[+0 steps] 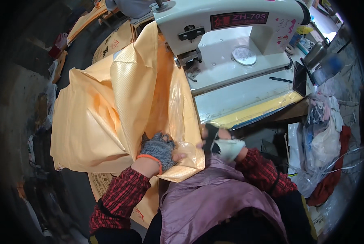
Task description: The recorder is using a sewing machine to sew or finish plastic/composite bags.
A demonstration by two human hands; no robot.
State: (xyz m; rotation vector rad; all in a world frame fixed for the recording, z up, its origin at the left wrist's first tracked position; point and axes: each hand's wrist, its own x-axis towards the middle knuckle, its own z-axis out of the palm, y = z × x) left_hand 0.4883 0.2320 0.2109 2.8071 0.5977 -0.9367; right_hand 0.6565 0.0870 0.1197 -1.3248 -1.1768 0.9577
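Dim workshop [82, 51] all round. Counted one white sewing machine [267, 42], one yellow sack [125, 101] at its left. Noted one dark nameplate [239, 20] with red characters; pink handwritten marks [285, 28] nearby. Hands apart: left hand [159, 148] on sack, grip unclear; right hand [222, 143] blurred beside sack's edge, cannot tell if closed.
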